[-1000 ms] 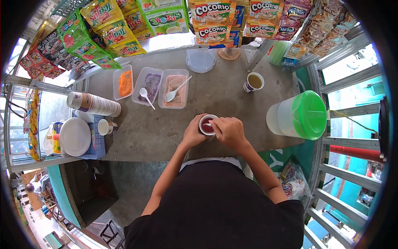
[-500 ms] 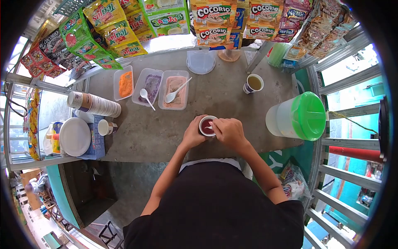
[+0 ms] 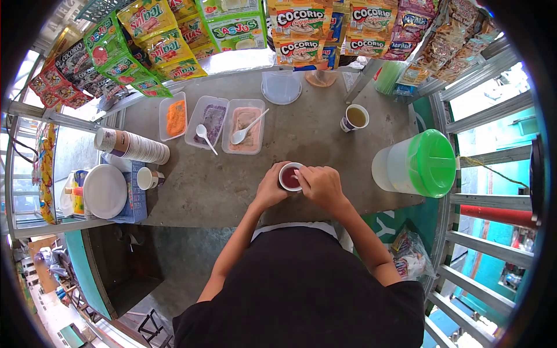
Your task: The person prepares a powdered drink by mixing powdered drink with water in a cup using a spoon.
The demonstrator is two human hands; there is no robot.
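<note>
Near the counter's front edge stands a paper cup [image 3: 284, 166] with dark red liquid inside. My left hand [image 3: 270, 187] is wrapped round the cup's left side. Over the rim, my right hand [image 3: 322, 184] pinches a white plastic spoon [image 3: 295, 176] whose lower end dips into the liquid. Farther back are three plastic tubs of powder: an orange one [image 3: 176, 119], a purple one [image 3: 204, 119] with a white spoon, and a pinkish-brown one [image 3: 249, 136] with another white spoon. A second cup [image 3: 355, 118] of yellowish-brown liquid stands at the back right.
A green-lidded container [image 3: 400, 165] stands at the right. On the left lie a stack of paper cups [image 3: 136, 145], a single cup [image 3: 149, 178] and white round lids or plates [image 3: 105, 191]. Drink sachets [image 3: 299, 29] hang above the back of the counter [image 3: 197, 197].
The spoon in my right hand has shifted slightly within the cup. My left hand stays round the cup.
</note>
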